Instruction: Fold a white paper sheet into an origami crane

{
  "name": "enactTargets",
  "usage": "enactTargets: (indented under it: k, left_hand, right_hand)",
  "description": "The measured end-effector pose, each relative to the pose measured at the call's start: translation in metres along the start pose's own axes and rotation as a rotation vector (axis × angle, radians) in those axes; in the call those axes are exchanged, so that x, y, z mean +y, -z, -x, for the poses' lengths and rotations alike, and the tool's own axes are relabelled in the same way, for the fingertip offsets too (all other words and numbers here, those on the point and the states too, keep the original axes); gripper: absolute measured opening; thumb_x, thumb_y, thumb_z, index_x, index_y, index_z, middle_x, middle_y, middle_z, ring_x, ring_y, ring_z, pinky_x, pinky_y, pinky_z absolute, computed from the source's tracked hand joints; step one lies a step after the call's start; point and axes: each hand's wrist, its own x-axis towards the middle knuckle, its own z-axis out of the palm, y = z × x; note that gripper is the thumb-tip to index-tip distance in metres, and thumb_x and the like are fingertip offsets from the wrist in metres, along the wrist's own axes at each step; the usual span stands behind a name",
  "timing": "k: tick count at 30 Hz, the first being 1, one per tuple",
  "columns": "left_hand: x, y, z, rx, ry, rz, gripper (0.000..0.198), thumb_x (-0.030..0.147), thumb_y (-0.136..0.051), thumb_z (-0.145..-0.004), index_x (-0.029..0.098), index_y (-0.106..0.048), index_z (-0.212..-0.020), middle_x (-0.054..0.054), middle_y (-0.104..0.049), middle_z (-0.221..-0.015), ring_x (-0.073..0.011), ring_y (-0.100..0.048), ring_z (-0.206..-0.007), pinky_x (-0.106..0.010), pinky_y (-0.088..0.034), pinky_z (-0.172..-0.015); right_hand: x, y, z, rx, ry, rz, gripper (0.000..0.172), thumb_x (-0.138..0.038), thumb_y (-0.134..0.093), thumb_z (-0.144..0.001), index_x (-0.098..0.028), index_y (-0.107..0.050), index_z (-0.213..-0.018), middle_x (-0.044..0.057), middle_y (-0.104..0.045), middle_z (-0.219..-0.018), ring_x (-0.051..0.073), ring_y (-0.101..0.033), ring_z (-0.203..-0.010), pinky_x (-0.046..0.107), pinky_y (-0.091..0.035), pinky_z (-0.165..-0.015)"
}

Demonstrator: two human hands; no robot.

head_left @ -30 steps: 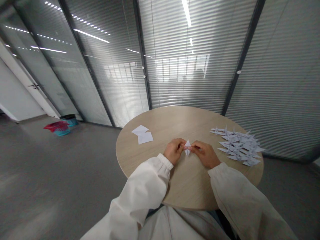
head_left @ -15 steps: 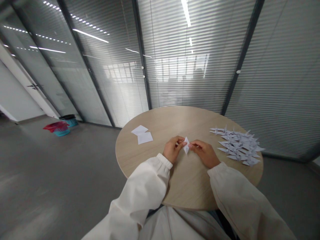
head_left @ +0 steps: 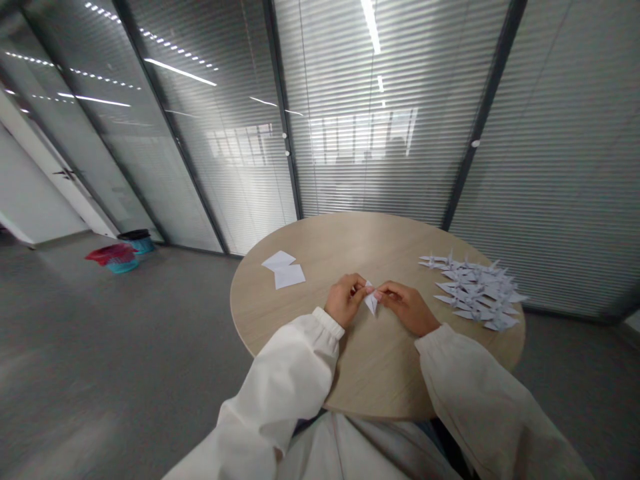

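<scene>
Two hands, the left hand (head_left: pixel 344 301) and the right hand (head_left: pixel 406 309), pinch a small white folded paper piece (head_left: pixel 371 302) between their fingertips, both closed on it and apparently lifted just off the round wooden worktop (head_left: pixel 380 373), which leaves its folds free to handle. The piece sits between the hands, its point downward. Loose paper squares (head_left: pixel 283 271) lie to their left; paper cranes (head_left: pixel 475 290) are heaped to their right.

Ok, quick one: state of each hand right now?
Left hand: closed, pinching the folded white paper.
Right hand: closed, pinching the same paper from the other side.
</scene>
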Motion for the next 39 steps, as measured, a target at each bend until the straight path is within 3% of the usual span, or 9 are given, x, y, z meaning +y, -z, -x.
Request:
enactTargets:
  k: [4,10,14,19,23,29,39]
  left_hand:
    - [0.001,-0.001,-0.001,0.015,-0.018,0.067,0.020,0.036,-0.056,-0.078,0.016,-0.060,-0.076,-0.002,-0.058,-0.071,-0.0119,-0.054,-0.069,-0.022,-0.043,-0.060]
    - [0.004,-0.001,-0.002,-0.035,-0.067,0.132,0.022,0.038,-0.059,-0.076,0.017,-0.064,-0.077,-0.005,-0.062,-0.082,-0.0140,-0.056,-0.080,-0.021,-0.046,-0.062]
    - [0.003,-0.002,-0.001,-0.085,-0.002,0.170,0.022,0.036,-0.059,-0.076,0.015,-0.065,-0.079,-0.003,-0.066,-0.076,-0.0114,-0.059,-0.071,-0.020,-0.046,-0.064]
    - [0.004,-0.002,0.001,-0.064,0.058,0.169,0.023,0.037,-0.060,-0.074,0.015,-0.067,-0.074,-0.002,-0.066,-0.065,-0.0103,-0.057,-0.059,-0.020,-0.044,-0.058]
    - [0.008,-0.001,0.002,-0.007,0.119,0.211,0.027,0.040,-0.059,-0.074,0.014,-0.067,-0.073,-0.002,-0.064,-0.061,-0.0101,-0.056,-0.055,-0.020,-0.044,-0.053]
    - [0.010,0.001,-0.001,0.080,0.203,0.378,0.032,0.044,-0.058,-0.074,0.013,-0.064,-0.075,-0.002,-0.063,-0.062,-0.0100,-0.057,-0.053,-0.020,-0.049,-0.051]
    - [0.010,0.001,-0.001,0.112,0.253,0.515,0.034,0.047,-0.057,-0.073,0.013,-0.060,-0.071,-0.002,-0.061,-0.061,-0.0133,-0.061,-0.057,-0.024,-0.054,-0.049]
  right_hand:
    - [0.000,-0.002,0.000,-0.053,-0.057,-0.021,0.023,-0.038,-0.053,-0.078,-0.017,-0.063,-0.079,0.000,-0.061,-0.069,0.012,-0.054,-0.062,0.021,-0.040,-0.058]
    - [0.006,-0.003,0.000,-0.103,-0.034,0.040,0.032,-0.042,-0.050,-0.080,-0.016,-0.064,-0.067,-0.002,-0.054,-0.058,0.011,-0.047,-0.055,0.021,-0.034,-0.053]
    - [0.004,-0.002,0.001,-0.123,-0.010,0.092,0.035,-0.042,-0.049,-0.080,-0.015,-0.063,-0.062,-0.003,-0.051,-0.055,0.010,-0.045,-0.054,0.021,-0.032,-0.052]
    - [0.000,0.000,0.002,-0.123,0.009,0.156,0.037,-0.040,-0.050,-0.080,-0.015,-0.058,-0.054,-0.004,-0.046,-0.049,0.009,-0.041,-0.050,0.021,-0.030,-0.050]
    - [0.001,0.001,0.001,-0.109,-0.025,0.102,0.034,-0.042,-0.052,-0.078,-0.016,-0.061,-0.057,-0.004,-0.051,-0.051,0.010,-0.046,-0.051,0.021,-0.033,-0.050]
    - [0.005,0.000,0.000,-0.091,-0.118,-0.186,0.029,-0.043,-0.054,-0.078,-0.016,-0.065,-0.075,0.003,-0.068,-0.071,0.015,-0.062,-0.067,0.025,-0.045,-0.063]
    - [0.009,0.001,-0.001,0.042,-0.163,-0.226,0.031,-0.046,-0.054,-0.078,-0.016,-0.064,-0.076,0.004,-0.068,-0.066,0.015,-0.062,-0.059,0.027,-0.049,-0.059]
